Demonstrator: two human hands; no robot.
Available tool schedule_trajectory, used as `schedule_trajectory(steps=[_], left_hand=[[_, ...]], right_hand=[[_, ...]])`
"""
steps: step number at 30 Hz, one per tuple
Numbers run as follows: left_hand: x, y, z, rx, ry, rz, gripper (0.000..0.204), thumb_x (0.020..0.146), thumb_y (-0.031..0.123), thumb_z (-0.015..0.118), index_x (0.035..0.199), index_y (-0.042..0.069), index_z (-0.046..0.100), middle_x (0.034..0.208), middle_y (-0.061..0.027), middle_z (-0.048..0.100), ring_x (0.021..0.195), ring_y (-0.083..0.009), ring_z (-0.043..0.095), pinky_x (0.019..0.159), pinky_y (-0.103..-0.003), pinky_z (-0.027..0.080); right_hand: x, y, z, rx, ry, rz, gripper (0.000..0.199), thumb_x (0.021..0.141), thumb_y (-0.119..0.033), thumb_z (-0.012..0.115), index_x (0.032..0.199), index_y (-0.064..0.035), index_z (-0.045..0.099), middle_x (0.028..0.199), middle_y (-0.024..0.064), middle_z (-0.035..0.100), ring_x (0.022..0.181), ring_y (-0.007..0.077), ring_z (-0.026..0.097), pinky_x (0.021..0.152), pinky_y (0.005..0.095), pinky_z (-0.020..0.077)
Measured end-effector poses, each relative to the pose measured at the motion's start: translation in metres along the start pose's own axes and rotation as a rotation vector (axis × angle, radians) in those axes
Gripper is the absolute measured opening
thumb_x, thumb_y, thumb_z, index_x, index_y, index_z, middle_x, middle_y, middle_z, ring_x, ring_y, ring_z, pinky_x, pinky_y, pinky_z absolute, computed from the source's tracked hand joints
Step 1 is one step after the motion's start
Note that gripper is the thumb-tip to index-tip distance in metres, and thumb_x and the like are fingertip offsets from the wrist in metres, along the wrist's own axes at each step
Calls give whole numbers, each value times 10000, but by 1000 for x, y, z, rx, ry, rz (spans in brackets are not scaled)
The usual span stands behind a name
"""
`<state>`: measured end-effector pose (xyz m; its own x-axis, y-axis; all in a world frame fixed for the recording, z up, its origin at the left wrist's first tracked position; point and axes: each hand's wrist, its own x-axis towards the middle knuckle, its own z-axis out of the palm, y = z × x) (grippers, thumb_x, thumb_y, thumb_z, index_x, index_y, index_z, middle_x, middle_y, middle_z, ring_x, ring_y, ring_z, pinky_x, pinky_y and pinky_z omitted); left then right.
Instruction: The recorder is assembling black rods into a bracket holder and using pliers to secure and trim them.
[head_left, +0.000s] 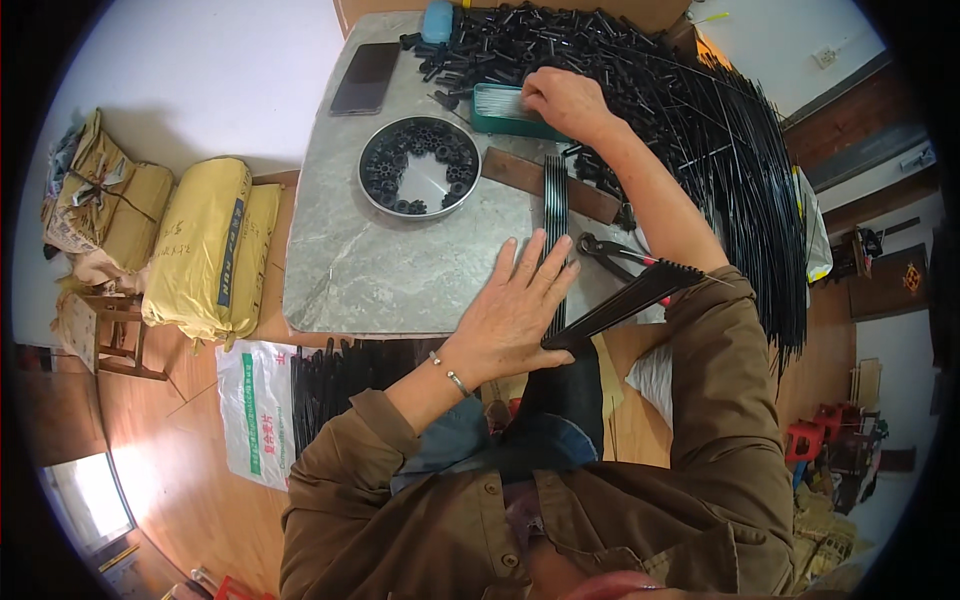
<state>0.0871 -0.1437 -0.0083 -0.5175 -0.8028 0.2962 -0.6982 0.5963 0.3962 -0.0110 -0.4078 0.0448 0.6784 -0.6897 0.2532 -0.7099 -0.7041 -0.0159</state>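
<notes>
From the head view, here's the left hand (512, 305), fingers spread, palm down, fingertips resting on a row of thin black rods (556, 205) at the near edge of the worktop (340, 260). Those rods run near to far, reaching away past the fingertips and across a flat brown bar (510, 170). A second fan of black rods (625, 300) slants from beside the left thumb toward the right sleeve (720, 340); whether it touches the sleeve, I can't tell.

Now to the far side: the right hand (570, 102), fingers curled together, is at the right end of a green tray (505, 127). Pale thin pins (495, 101) lie in it just left of those fingers, long axis roughly left to right, crosswise to the rods. The right hand is clearly the nearer to them; whether it pinches one, I can't tell. Red-handled pliers (610, 252) lie right of the rods, a metal bowl (425, 182) of black rings to their left.
</notes>
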Motion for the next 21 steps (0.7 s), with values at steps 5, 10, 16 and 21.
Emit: schedule_trajectory(steps=[5,10,16,21], left_hand=[[1,-1,0,-6,-12,-6,993,675,574,732,1388,-11,364,1506,-215,233,1396,-423,191,1121,-559,169],[2,-1,-2,-18,3,-11,987,668,569,737,1376,-17,377,1502,-210,242,1390,-423,208,1117,-563,173],[2,-1,-1,-8,14,-10,1005,666,578,730,1365,-51,376,1498,-211,252,1384,-425,220,1112,-568,180],[3,1,-1,17,-4,-6,1020,667,601,716,1372,-50,372,1499,-211,243,1378,-424,226,1108,-576,179]], right_hand=[[-19,9,-18,55,115,64,148,838,-223,577,887,-116,667,904,54,667,876,274,642,742,400,503],[-86,3,-26,323,143,89,126,851,-145,576,942,-82,637,901,94,672,825,298,643,704,385,504],[-142,-5,-31,277,58,99,126,850,-133,605,948,-82,666,839,80,626,771,271,629,683,348,500],[-147,-1,-30,277,62,128,182,858,-82,591,1015,-84,683,854,77,620,744,254,627,670,325,497]])
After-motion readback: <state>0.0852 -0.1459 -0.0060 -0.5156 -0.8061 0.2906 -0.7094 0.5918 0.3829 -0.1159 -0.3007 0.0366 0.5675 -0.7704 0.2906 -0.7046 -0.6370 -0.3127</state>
